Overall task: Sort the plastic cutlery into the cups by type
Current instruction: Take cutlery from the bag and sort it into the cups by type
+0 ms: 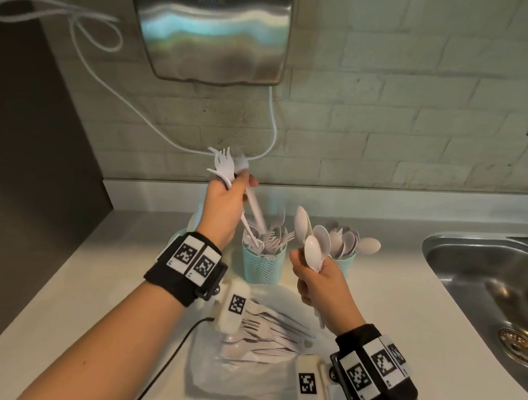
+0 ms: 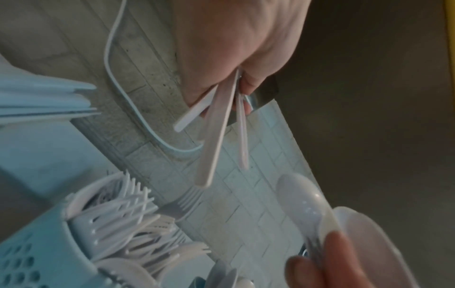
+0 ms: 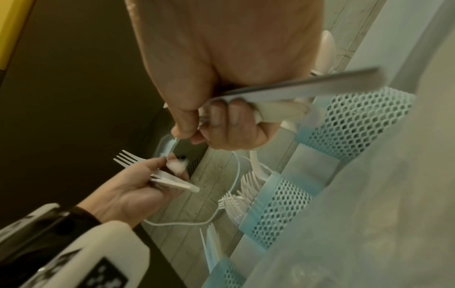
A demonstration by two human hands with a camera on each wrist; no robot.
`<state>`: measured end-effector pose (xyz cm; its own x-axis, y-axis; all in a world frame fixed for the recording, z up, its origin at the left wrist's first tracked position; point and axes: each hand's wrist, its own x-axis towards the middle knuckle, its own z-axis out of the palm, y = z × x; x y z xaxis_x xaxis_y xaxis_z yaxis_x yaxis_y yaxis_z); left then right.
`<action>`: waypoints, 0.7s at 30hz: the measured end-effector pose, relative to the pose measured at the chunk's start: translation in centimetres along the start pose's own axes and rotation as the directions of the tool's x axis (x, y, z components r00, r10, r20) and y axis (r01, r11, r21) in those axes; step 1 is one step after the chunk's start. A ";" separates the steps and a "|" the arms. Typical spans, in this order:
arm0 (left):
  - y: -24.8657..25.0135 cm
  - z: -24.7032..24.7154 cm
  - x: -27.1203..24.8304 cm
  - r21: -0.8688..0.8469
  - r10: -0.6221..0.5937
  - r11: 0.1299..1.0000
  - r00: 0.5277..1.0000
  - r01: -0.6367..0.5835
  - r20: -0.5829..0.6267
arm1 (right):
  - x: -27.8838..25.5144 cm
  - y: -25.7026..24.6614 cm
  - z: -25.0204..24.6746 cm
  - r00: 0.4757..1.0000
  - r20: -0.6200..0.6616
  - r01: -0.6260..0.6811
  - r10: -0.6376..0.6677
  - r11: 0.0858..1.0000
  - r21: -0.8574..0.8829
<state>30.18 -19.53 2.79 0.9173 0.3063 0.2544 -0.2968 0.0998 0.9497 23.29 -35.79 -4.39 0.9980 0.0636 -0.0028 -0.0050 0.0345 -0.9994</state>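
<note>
My left hand [image 1: 231,195] is raised above the teal mesh fork cup [image 1: 262,267] and grips a bunch of white plastic forks [image 1: 223,164], tines up, handles [image 2: 214,136] pointing down at the cup. That cup holds several forks. My right hand [image 1: 313,280] grips a bunch of white spoons [image 1: 314,245], bowls up, in front of the spoon cup [image 1: 346,260], which is full of spoons. A third teal cup [image 3: 226,272] with knives stands left of the fork cup, mostly hidden behind my left wrist in the head view. Loose cutlery [image 1: 268,331] lies on a plastic bag near me.
The grey counter [image 1: 84,282] ends at a tiled wall behind the cups. A steel sink [image 1: 482,272] is set in at the right. A metal hand dryer [image 1: 210,28] hangs on the wall above, with a white cable [image 1: 273,124] looping down behind my left hand.
</note>
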 end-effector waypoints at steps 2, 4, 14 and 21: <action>-0.4 0.5 0.8 -0.036 -0.007 0.999 1.000 0.007 0.016 | 0.1 0.0 -0.1 1.000 -0.006 0.005 -0.005 1.000 0.001; -0.7 1.1 1.4 -0.048 0.006 0.999 1.000 -0.005 0.023 | 0.2 0.0 -0.3 1.000 0.000 0.008 -0.008 1.000 0.003; -4.1 1.8 2.0 0.067 -0.016 0.998 0.995 0.009 0.094 | 0.6 0.3 -0.9 1.000 -0.002 0.022 -0.022 1.000 0.005; -6.0 1.3 1.3 0.259 -0.234 0.951 0.942 0.171 0.239 | 0.7 0.7 -0.9 1.000 -0.014 0.014 -0.014 1.000 -0.015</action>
<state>33.54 -20.95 -2.34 0.9974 0.0388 0.0610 -0.0570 -0.0979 0.9936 24.08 -36.59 -5.08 0.9987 0.0496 0.0108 0.0097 0.0207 -0.9997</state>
